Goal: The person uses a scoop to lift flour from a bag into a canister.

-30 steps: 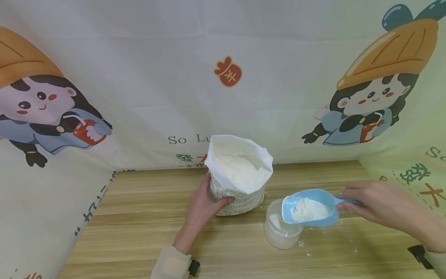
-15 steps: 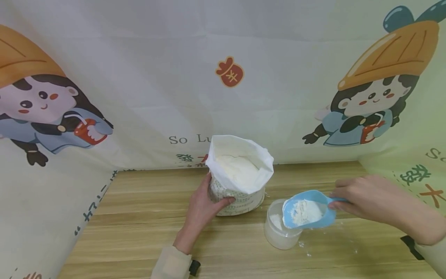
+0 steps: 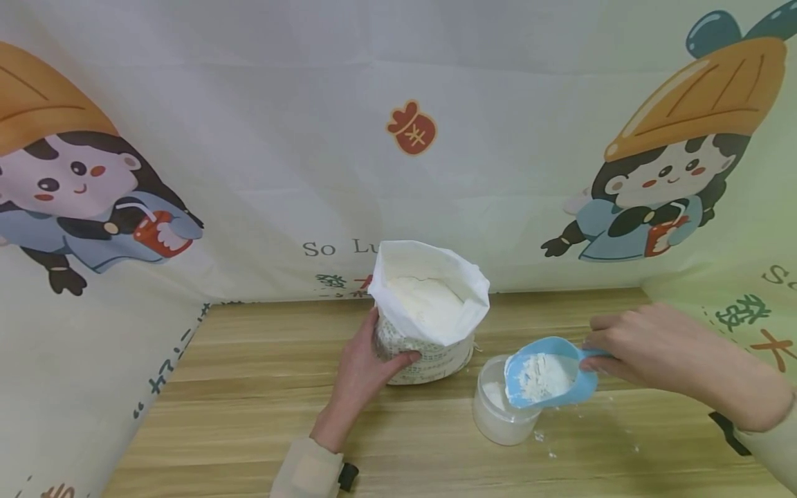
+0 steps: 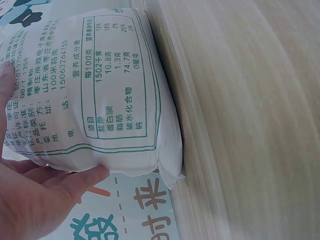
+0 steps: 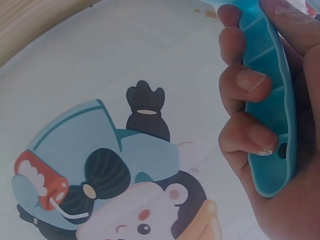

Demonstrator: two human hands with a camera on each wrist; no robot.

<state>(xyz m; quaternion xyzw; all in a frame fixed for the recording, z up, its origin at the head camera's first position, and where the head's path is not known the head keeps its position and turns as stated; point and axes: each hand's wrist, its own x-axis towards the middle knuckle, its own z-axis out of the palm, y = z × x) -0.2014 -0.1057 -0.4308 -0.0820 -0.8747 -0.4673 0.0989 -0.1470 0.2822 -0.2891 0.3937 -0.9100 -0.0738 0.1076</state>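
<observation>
An open bag of flour [image 3: 436, 363] stands upright on the wooden table, its white mouth wide and the powder inside visible. My left hand [image 3: 363, 370] grips its left side, thumb across the front. In the left wrist view, fingers spread along the printed bag [image 4: 112, 95]. My right hand [image 3: 647, 349] holds a light blue scoop [image 3: 582, 389] by its handle; curled fingers wrap the ribbed handle [image 5: 270, 107] in the right wrist view. White flour [image 3: 540, 377] lies in the scoop. The scoop's front overlaps the mouth of a clear round jar [image 3: 501, 425], which has some white powder inside.
Small spills of flour [image 3: 539, 436] dot the table right of the jar. A printed cloth [image 3: 280, 138] with cartoon figures hangs behind the table [image 3: 249, 415] and along both sides.
My right hand has moved slightly left with the scoop, bringing it further over the jar. The scoop has turned a little, and the flour in it has shifted. My left hand and the bag stay put.
</observation>
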